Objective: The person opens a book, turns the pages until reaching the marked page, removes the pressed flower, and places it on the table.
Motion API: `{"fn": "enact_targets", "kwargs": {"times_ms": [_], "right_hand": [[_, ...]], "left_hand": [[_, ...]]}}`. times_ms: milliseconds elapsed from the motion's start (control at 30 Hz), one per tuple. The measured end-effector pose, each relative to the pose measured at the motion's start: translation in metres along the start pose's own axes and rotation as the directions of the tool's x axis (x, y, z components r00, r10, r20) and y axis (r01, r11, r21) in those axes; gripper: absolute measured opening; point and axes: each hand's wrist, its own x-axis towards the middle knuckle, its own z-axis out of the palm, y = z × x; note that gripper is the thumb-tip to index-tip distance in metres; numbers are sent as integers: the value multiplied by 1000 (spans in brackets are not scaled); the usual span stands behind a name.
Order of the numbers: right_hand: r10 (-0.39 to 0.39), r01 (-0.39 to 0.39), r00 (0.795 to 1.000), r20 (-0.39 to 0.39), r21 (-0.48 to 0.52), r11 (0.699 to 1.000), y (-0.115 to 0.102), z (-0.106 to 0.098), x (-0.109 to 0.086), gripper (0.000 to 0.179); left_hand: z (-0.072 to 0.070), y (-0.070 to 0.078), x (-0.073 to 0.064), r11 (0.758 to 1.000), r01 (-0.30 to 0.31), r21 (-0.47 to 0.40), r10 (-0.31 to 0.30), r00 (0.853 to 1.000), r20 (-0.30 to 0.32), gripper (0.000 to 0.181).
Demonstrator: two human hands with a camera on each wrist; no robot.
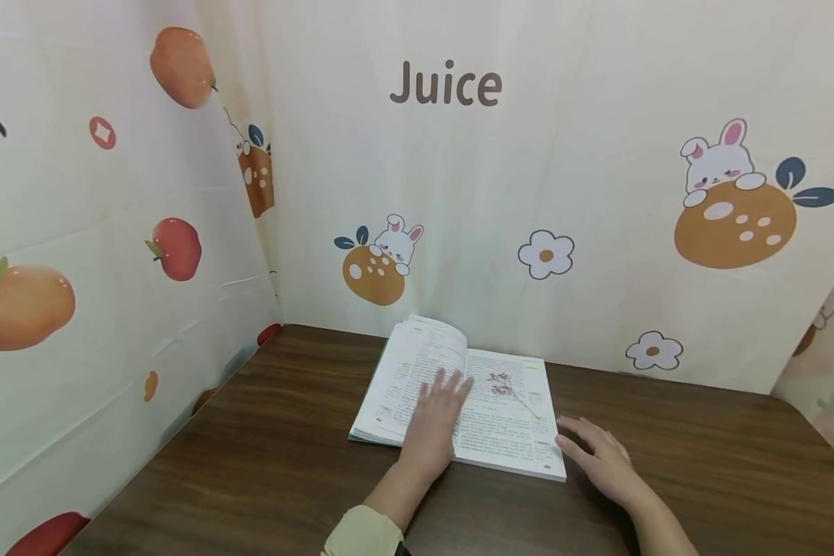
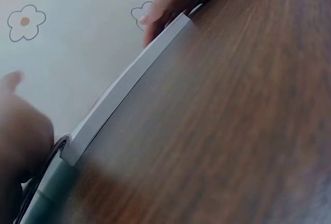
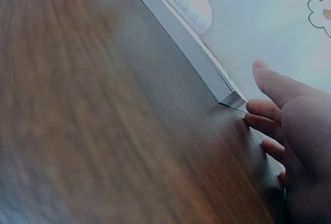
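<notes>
An open book (image 1: 493,440) with printed text lies on the table, its left pages arching up near the spine. My left hand (image 1: 434,421) is over the middle of the book, fingers spread and straight, around the gutter. On the right page lies a dried sprig (image 1: 502,386) with small reddish-purple flowers and a thin stem. Beside the book's lower right edge is my right hand (image 1: 601,459), its fingers loosely extended and holding nothing. In the right wrist view, the fingertips of the right hand (image 3: 305,136) are close to the book's corner (image 3: 232,99); contact is hard to tell.
The dark wood-grain table (image 1: 250,463) extends to both sides of the book. A pale curtain (image 1: 472,177) printed with fruit, rabbits, flowers and the word "Juice" hangs behind the table's back edge and along the left side.
</notes>
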Motion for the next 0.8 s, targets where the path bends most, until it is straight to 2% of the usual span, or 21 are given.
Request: {"fn": "enact_targets", "kwargs": {"times_ms": [100,167,333,467,600,700,800], "right_hand": [[-1,1,1000,0,-3,1000,0,0,1,57],[-6,6,1000,-2,0,1000,0,0,1,57],[12,-12,1000,9,1,1000,-1,1,1,58],[93,-93,996,-16,-13,996,-7,3,5,61],[174,-174,978,-119,5,985,-18,11,13,58],[200,-195,962,-183,47,980,-25,17,20,52],[209,-196,955,-208,80,977,-30,23,25,45]], "left_hand": [[-1,2,0,997,-43,-64,51,991,125,73],[0,3,0,996,-27,-91,44,982,183,62],[2,4,-2,997,20,-70,-5,979,204,38],[5,3,-6,994,102,-39,-90,968,235,43],[7,2,-8,978,200,-65,-173,942,288,53],[8,2,-8,971,220,-90,-182,932,312,56],[8,2,-8,972,216,-97,-175,931,319,56]]}}
